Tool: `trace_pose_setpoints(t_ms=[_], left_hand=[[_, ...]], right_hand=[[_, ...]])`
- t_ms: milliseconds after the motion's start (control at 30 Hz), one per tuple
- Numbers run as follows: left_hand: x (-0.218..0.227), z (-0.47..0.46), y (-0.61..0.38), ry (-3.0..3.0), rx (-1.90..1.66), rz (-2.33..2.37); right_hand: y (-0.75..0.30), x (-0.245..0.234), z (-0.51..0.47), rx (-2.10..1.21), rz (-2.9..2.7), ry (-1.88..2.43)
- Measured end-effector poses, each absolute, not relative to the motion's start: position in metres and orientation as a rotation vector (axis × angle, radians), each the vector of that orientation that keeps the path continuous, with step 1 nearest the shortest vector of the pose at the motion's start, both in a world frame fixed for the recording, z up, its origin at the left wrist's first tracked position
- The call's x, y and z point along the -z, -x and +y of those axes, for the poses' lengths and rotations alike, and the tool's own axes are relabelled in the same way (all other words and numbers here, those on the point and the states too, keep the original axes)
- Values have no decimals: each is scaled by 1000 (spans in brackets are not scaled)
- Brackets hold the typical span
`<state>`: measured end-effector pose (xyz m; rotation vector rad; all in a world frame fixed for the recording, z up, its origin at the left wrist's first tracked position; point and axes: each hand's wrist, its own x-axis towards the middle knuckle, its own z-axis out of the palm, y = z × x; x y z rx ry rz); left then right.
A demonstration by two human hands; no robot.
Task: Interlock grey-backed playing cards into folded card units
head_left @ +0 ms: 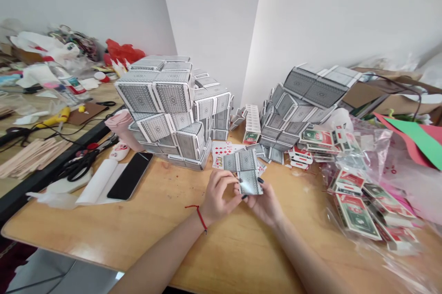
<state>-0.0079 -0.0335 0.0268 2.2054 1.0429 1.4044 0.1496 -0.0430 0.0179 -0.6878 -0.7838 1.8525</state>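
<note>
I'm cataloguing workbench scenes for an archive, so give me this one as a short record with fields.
Surface: wooden table
Right hand: holds a gray-backed card
Left hand: at the card's left side; red bracelet on the wrist
Beyond the hands: left card structure, right card structure
Picture left: phone, black-handled scissors
Picture right: red-and-green card boxes

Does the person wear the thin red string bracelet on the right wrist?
No, the thin red string bracelet circles the wrist of the left hand.
</note>
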Motion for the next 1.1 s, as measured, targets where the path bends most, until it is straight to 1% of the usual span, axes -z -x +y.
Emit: trace_pose_setpoints(t_ms=[67, 167, 267, 400, 667, 767, 933, 1100], left_hand=[[-26, -34, 10, -2106, -1357, 1098], [-22, -34, 12, -1976, -1169, 1175], [-20, -33, 7, -1706, -1003, 1107], [-21, -30, -4, -1243, -992, 877], [-23, -28, -7, -705, -952, 584], [-20, -30, -5, -644, -936, 523], [-13, -28, -4, -736, -879, 441], [-4, -23, -2, -876, -942, 545]], right_hand=[[-149, -21, -42, -1862, -763, 669], [-149, -23, -39, -1877, -726, 650], [-149, -20, -38, -1902, -654, 660], [-146, -12, -41, -1886, -627, 709], [-141, -11, -44, -1961, -747, 694], [-142, -12, -45, -2003, -751, 680], [-141, -9, -45, -2015, -769, 652], [-139, -4, -43, -1954, -779, 700]])
